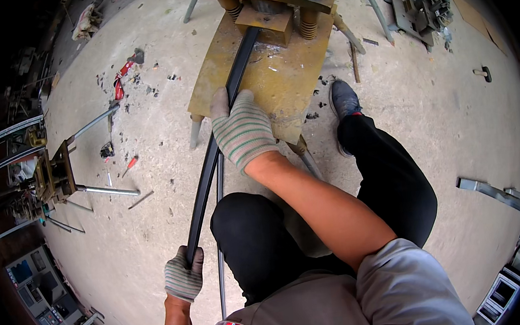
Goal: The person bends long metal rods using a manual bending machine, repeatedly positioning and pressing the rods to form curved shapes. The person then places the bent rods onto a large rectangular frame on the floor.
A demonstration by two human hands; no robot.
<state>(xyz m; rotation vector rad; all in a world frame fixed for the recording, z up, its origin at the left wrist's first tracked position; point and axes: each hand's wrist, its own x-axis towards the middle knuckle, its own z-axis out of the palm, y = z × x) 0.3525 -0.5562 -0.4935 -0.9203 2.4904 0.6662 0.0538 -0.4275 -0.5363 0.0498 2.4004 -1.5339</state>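
A long black metal bar (203, 189) runs at a slant from my lap side up to a yellowish press (266, 26). Its far end sits at the front of the block under the press's upper plate; how deep it goes in I cannot tell. My left hand (183, 275), in a striped knit glove, is wrapped round the near end of the bar. Further up, my right hand (242, 127), gloved the same way, closes on the bar beside the edge of the press's base plate (293, 82). Coil springs (308, 23) stand on both sides of the block.
A thin metal rod (222, 277) lies beneath the bar near my knee. On the concrete floor are a red-handled tool (129, 166), a red and black object (121, 75), dark scraps and a hammer (483, 73). Another metal stand (57, 174) is at left; metal frames (500, 296) lie at right.
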